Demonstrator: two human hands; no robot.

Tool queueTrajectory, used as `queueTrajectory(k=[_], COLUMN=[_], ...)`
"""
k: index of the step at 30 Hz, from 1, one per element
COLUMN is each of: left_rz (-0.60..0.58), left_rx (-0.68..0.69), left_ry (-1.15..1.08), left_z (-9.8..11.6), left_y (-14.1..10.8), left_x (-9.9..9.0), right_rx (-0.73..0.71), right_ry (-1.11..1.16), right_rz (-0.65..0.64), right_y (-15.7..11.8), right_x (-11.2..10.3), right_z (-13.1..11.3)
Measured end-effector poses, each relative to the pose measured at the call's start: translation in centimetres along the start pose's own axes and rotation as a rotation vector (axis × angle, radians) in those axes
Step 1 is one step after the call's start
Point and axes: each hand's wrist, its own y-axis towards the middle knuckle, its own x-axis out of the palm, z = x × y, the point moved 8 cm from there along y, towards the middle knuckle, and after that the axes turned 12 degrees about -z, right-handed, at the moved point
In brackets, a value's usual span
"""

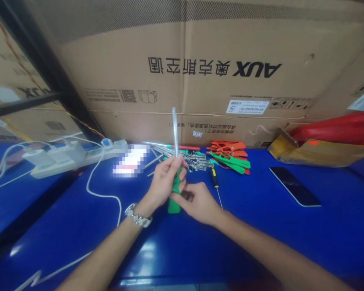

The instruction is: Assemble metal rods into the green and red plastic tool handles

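Observation:
A green plastic handle (174,205) with a silver metal tube (175,133) rising from its top stands nearly upright in front of me. My left hand (166,178), with a silver band on the wrist, has its fingers closed round the joint of tube and handle. Just below and to the right, my right hand (198,200) grips the green handle, with thumb and fingers partly hiding it. Behind the hands lies a pile of metal rods (200,159). Red-orange handle pieces (226,147) and green handle pieces (230,161) are heaped to its right.
A yellow-black screwdriver (214,178) lies right of my hands. Farther right are a phone (295,186) and an open carton (315,155). On the left sit a power strip (75,159), a white cable (109,196) and a blurred-out bright screen (132,161). A large cardboard box (124,64) walls off the back.

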Motion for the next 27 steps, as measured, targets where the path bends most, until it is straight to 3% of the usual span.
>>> queueTrajectory(k=[5,9,12,17,22,27], left_rz=[-0.079,-0.211,-0.273,-0.303,-0.258,-0.264], left_rx=[-0.039,-0.017,0.018,0.009,0.029,0.022], left_ry=[0.416,0.823,1.026,1.114,1.267,1.262], left_z=[0.8,1.6,1.9,1.3,1.4,1.2], left_y=[-0.1,-0.4,-0.6,-0.9,-1.0,-1.0], left_x=[-0.1,0.5,0.9,0.9,0.5,0.5], right_rx=[-0.061,-0.151,-0.190,-0.198,-0.181,-0.143], right_ry=[0.212,0.370,0.398,0.320,0.305,0.332], right_rz=[-0.059,0.160,0.259,0.332,0.361,0.364], right_y=[0.3,0.4,0.5,0.2,0.0,0.3], right_x=[-1.6,-4.9,-5.7,-5.8,-6.0,-5.9], right_z=[-0.7,-1.2,-1.5,-1.9,-1.5,-0.7])
